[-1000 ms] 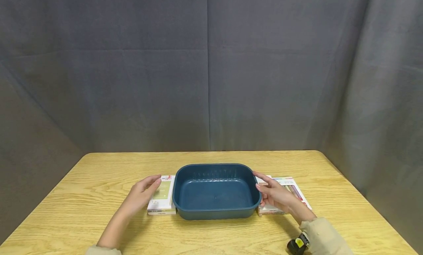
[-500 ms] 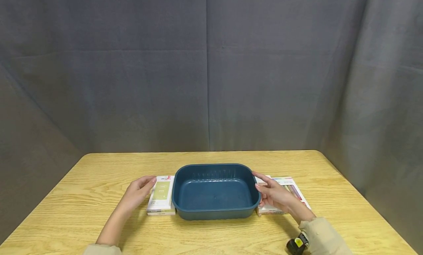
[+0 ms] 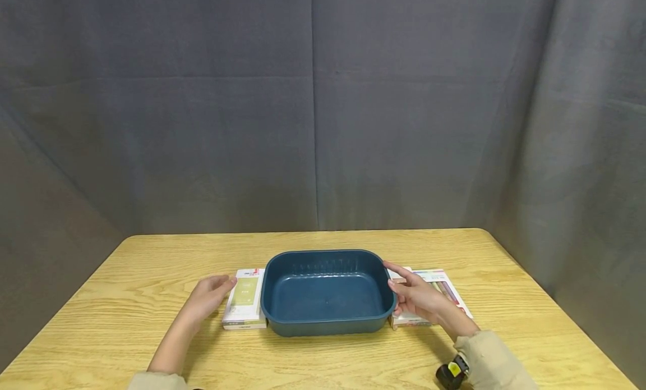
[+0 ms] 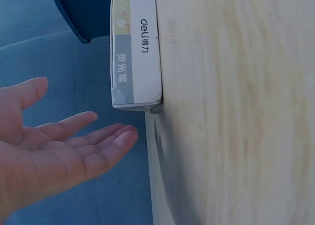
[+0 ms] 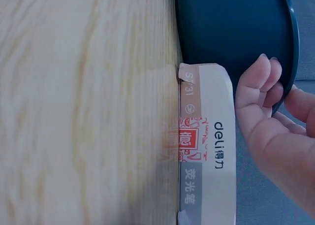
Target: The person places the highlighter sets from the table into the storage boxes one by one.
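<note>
The blue basin (image 3: pixel 328 327) is sitting at lower centre, the right hand (image 3: pixel 420 298) pinching its rim — probably light, stiff plastic, best gripped at both ends — the left hand (image 3: pixel 206 298) hovering, spread and empty.

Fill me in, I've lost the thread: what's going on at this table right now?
A person is working bare-handed at a wooden table. Their right hand holds the right end of a dark blue bin by its rim. The left hand is open beside the left white box, gripping nothing. The bin stands between that box and the right white box, and nothing shows inside it.
</note>
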A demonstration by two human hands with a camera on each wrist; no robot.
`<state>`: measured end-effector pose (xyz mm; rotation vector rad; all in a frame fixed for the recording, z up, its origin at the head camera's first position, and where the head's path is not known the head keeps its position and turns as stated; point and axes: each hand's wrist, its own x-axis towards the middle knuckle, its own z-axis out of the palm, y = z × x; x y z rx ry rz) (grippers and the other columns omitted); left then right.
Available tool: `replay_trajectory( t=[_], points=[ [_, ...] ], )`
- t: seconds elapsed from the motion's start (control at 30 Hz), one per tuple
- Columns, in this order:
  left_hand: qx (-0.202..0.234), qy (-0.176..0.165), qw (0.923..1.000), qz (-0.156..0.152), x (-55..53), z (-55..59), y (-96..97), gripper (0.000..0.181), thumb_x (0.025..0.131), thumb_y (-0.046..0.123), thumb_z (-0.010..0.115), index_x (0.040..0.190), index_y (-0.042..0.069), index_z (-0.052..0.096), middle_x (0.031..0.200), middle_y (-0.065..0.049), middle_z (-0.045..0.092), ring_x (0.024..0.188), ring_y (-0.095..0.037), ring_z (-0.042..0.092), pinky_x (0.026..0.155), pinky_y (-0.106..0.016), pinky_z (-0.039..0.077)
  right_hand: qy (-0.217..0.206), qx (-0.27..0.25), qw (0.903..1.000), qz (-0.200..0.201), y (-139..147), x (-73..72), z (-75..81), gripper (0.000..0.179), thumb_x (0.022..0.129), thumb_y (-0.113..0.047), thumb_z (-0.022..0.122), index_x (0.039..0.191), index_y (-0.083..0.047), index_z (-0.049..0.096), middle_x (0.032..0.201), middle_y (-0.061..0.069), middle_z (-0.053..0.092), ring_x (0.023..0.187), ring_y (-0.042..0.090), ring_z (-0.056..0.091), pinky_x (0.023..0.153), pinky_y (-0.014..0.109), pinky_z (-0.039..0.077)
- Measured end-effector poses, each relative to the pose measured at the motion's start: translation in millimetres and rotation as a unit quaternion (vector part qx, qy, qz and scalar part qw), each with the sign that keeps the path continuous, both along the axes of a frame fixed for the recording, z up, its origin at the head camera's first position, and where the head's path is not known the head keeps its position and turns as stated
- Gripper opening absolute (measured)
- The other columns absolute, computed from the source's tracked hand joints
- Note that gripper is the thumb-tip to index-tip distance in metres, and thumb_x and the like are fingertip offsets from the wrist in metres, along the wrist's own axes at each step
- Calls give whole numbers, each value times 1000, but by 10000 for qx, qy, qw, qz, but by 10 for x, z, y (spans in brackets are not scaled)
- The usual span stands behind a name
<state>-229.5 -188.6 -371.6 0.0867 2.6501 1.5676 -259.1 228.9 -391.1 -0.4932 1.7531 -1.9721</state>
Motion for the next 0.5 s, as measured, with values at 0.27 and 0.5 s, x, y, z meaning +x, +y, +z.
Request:
replay_trajectory(
  t=[0.27, 0.5],
  points=[
    [-268, -357, 9987, -228, -10, -14, 29, 62, 95, 30, 41, 126, -22, 28, 129, -39, 27, 117, -51, 29, 90, -57, 30, 2, 23, 10000, 10, -5, -1, 1, 59, 97, -11, 38, 142, -2, 1, 70, 4, 52, 56, 12, 54, 58, 26, 48],
    [-324, -532, 9978, -218, -32, -29, 54, 66, 94, 32, 43, 124, -24, 27, 128, -41, 26, 118, -51, 27, 91, -56, 29, -27, -4, 10000, 45, -5, -7, -5, 60, 97, -12, 38, 142, -2, 0, 70, 5, 53, 56, 13, 55, 58, 26, 48]
  ],
)
